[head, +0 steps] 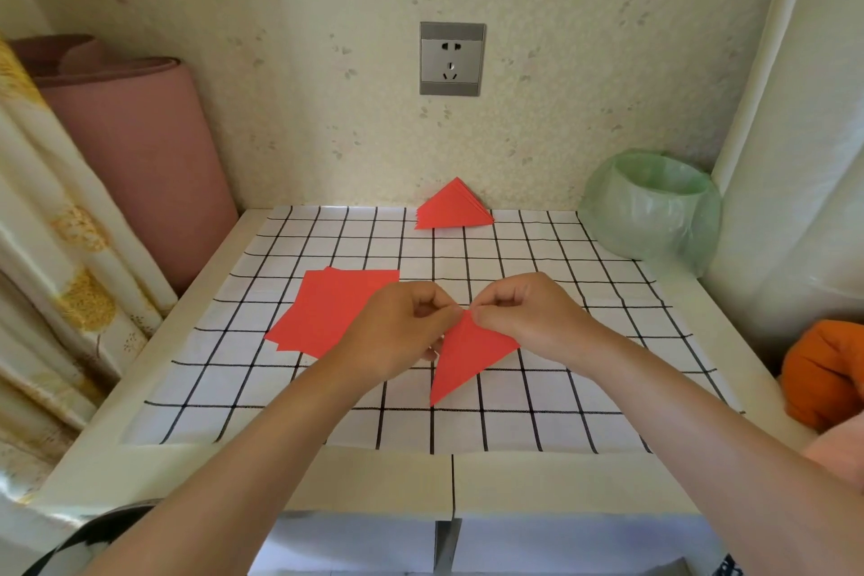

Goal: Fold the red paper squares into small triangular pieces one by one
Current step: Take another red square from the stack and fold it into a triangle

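Both hands meet in the middle of the worktop [187,472]. The left hand [402,327] and the right hand [528,313] have their fingers curled, and each one pinches the top corner of a red paper triangle [467,360]. The triangle's long point hangs down toward the person. Its other corner pokes out under the right hand. I cannot tell if the low point touches the checked sheet [561,393] or is just above it.

A stack of flat red squares [322,309] lies on the sheet just left of the left hand, and that hand hides the stack's near right corner. The squares are not lined up, so some edges peek out at the low left side.

A pile of folded triangles [451,208] sits at the far edge of the sheet, by the wall and well apart from the hands. A bin with a green bag [654,206] stands at the far right corner.

The sheet is bare between the hands and the far pile, on the right, and along its near edge. A strip of white worktop shows past the near edge.

A pink roll [140,154] leans at the left side. An orange cloth [823,369] lies past the right edge.
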